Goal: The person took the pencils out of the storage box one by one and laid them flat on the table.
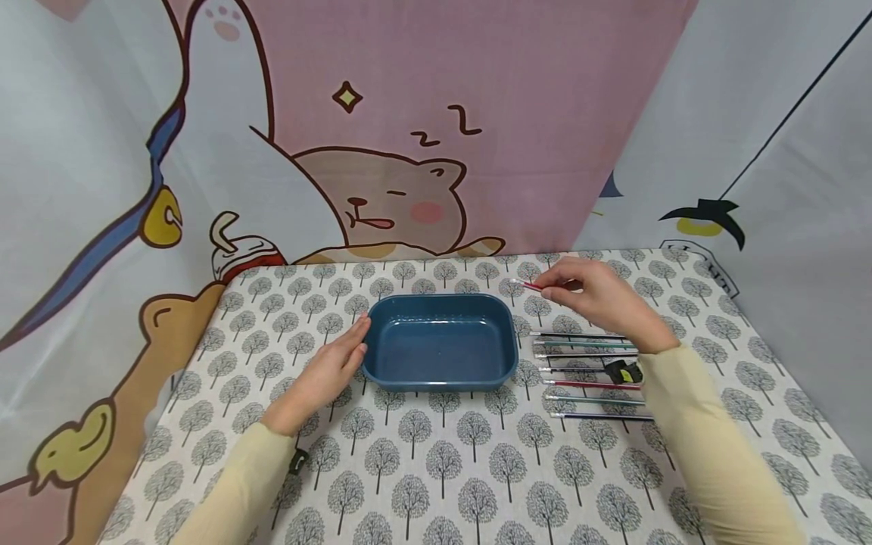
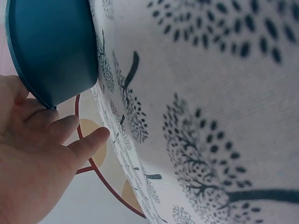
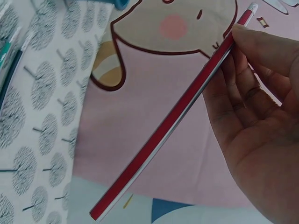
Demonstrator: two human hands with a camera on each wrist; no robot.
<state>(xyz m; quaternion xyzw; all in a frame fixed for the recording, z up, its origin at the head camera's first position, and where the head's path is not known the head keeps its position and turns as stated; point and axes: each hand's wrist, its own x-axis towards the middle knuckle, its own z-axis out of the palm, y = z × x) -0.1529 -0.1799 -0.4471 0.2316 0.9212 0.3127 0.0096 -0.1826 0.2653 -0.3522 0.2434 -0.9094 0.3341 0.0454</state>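
My right hand (image 1: 598, 295) pinches a red-and-white striped pencil (image 3: 170, 114) near its white eraser end, between thumb and fingers. In the right wrist view the pencil's long shaft slants down to the left, with a flat, unsharpened far end. The hand is raised over the back right part of the table, right of a dark blue rectangular dish (image 1: 439, 356). My left hand (image 1: 330, 363) rests its extended fingers against the dish's left rim. From the left wrist the fingertips show at the rim, partly hidden behind it. Nothing lies inside the dish.
Several pencils (image 1: 593, 383) lie side by side right of the dish, dark, green and red, their white ends toward it. My right forearm covers their far ends. A tree-print cloth (image 1: 443, 469) covers the table, and cartoon-printed curtains (image 1: 545, 98) hang behind and at both sides.
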